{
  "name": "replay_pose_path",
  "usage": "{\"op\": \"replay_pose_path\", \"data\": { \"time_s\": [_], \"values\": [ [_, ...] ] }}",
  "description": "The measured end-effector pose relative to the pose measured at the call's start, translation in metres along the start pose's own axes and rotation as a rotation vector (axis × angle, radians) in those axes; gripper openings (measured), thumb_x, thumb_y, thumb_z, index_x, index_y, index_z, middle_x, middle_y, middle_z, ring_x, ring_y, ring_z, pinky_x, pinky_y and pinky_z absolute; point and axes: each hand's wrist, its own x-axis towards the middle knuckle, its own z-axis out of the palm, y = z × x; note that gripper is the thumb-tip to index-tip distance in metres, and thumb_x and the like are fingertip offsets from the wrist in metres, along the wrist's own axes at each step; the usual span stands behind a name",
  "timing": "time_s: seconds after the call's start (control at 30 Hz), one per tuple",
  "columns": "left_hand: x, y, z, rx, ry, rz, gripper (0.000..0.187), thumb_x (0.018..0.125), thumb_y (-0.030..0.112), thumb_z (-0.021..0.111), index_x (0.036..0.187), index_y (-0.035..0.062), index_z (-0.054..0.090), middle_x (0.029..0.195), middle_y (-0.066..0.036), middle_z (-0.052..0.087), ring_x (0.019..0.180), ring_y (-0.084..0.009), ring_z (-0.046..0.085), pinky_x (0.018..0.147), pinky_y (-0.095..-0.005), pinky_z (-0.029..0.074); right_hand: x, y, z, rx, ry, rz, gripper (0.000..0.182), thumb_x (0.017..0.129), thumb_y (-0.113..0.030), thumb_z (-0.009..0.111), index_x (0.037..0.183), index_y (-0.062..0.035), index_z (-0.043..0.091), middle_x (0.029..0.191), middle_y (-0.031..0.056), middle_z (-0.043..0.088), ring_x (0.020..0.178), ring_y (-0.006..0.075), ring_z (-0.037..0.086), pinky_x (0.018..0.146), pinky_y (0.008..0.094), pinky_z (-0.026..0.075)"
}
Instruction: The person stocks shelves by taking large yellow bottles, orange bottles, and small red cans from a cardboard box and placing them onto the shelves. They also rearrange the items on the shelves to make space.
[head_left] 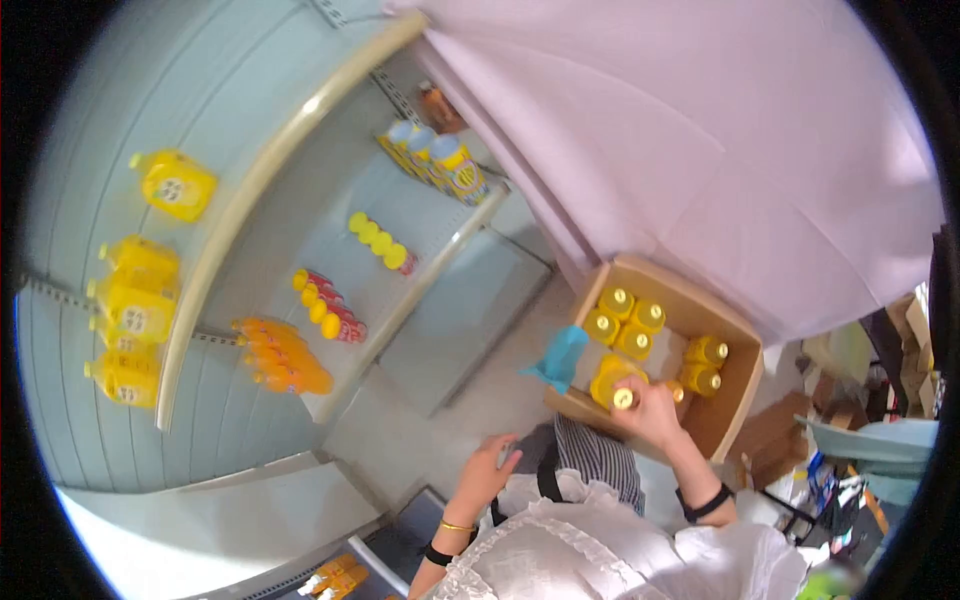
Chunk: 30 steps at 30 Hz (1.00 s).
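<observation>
My right hand (652, 412) reaches into a cardboard box (742, 385), its fingers closed around the neck of a yellow bottle (606, 380) with a pale cap. Several more yellow bottles (634, 340) stand upright in the box, with a pair (704, 365) near its right wall. Part of another bottle (678, 391) shows behind my hand. My left hand (487, 470) is near my lap with its fingers curled; something small and grey shows at the fingertips, too small to name. A blue flap of plastic (562, 360) hangs over the box's left edge.
Shelves at left hold yellow jugs (135, 310), orange bottles (285, 357), red bottles with yellow caps (330, 308) and yellow canisters (455, 165). A pink curtain (700, 140) hangs behind the box. Mixed items (845, 505) lie at the right. Orange bottles (335, 577) sit at the bottom.
</observation>
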Motion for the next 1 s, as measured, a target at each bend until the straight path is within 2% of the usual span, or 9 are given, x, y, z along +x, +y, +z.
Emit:
{"op": "replay_pose_path", "data": {
  "time_s": [0.1,0.23,0.27,0.4,0.73,0.83,0.9,0.93,1.0],
  "values": [
    [0.004,-0.01,0.011,-0.021,0.073,0.153,0.037,0.086,0.024,0.064,0.116,0.0032,0.056,0.122,-0.02,0.055,0.11,-0.0359,0.055,0.089,-0.0396,0.046,-0.018,-0.045,-0.012,0.041,-0.007,-0.168,0.029,0.067,-0.019,0.074,0.091,-0.0067,0.064,0.065,0.0102,0.065,0.057,0.0159,0.064,0.056,0.0297,0.052],
    [0.001,-0.021,0.015,-0.226,-0.014,0.1,0.073,0.082,0.029,0.07,0.14,0.0072,0.031,0.135,-0.023,0.041,0.125,-0.0373,0.042,0.104,-0.0382,0.036,-0.044,-0.115,-0.01,0.275,-0.079,-0.315,0.031,0.066,-0.017,0.08,0.09,-0.0066,0.065,0.065,0.0053,0.065,0.059,0.0068,0.062,0.055,0.0222,0.05],
    [-0.004,-0.006,0.004,-0.179,-0.037,0.111,0.092,0.077,0.021,0.076,0.146,0.0086,0.016,0.136,-0.018,0.041,0.126,-0.0301,0.043,0.105,-0.0359,0.035,-0.05,-0.129,-0.007,0.303,-0.124,-0.358,0.03,0.066,-0.017,0.081,0.09,-0.0069,0.066,0.064,0.0038,0.064,0.058,0.0058,0.061,0.055,0.0213,0.049],
    [-0.035,-0.004,-0.033,-0.627,-0.048,0.285,0.1,0.07,0.002,0.079,0.146,0.0105,0.015,0.13,-0.01,0.046,0.119,-0.019,0.046,0.103,-0.0326,0.037,-0.071,-0.192,0.002,0.346,-0.31,-0.565,0.031,0.066,-0.018,0.082,0.092,-0.0097,0.066,0.056,0.0004,0.061,0.05,0.004,0.058,0.051,0.02,0.047],
    [-0.129,-0.059,-0.066,-0.757,0.363,0.325,0.086,0.065,0.01,0.084,0.131,0.0088,0.029,0.124,-0.01,0.047,0.116,-0.0207,0.048,0.1,-0.0346,0.039,-0.1,-0.283,0.062,0.356,-0.393,-0.948,0.035,0.064,-0.018,0.084,0.093,-0.0112,0.067,0.051,-0.0019,0.056,0.041,0.0092,0.053,0.043,0.0211,0.042],
    [-0.152,-0.067,-0.08,-0.317,0.449,0.332,0.092,0.062,0.011,0.086,0.132,0.0096,0.026,0.126,-0.011,0.045,0.118,-0.0207,0.046,0.101,-0.0356,0.039,-0.097,-0.269,0.1,0.535,-0.336,-0.915,0.053,0.06,-0.019,0.087,0.106,-0.0079,0.063,0.071,0.0034,0.064,0.057,0.014,0.06,0.057,0.0274,0.048],
    [-0.157,-0.084,-0.079,-0.369,0.504,0.364,0.095,0.061,0.008,0.086,0.132,0.0092,0.023,0.129,-0.013,0.043,0.12,-0.0219,0.045,0.101,-0.0367,0.039,-0.087,-0.271,0.125,0.721,0.062,-1.262,0.086,0.056,-0.026,0.09,0.127,-0.0038,0.047,0.108,0.0126,0.06,0.093,0.0241,0.06,0.079,0.0358,0.047],
    [-0.157,-0.092,-0.084,-0.652,0.542,0.477,0.096,0.06,0.007,0.086,0.132,0.0091,0.023,0.13,-0.013,0.041,0.121,-0.0229,0.045,0.101,-0.0372,0.038,-0.086,-0.272,0.118,0.36,-0.229,-1.103,0.114,0.052,-0.034,0.091,0.139,-0.0001,0.027,0.134,0.0186,0.04,0.119,0.031,0.043,0.097,0.0406,0.037],
    [-0.165,-0.088,-0.094,-1.009,0.55,0.554,0.098,0.059,0.008,0.087,0.133,0.0094,0.021,0.133,-0.015,0.038,0.122,-0.0254,0.044,0.102,-0.0382,0.038,-0.084,-0.269,0.136,0.41,-0.386,-1.013,0.119,0.051,-0.037,0.091,0.14,0.0004,0.023,0.137,0.0205,0.036,0.122,0.0319,0.04,0.1,0.0407,0.035]
  ]
}}
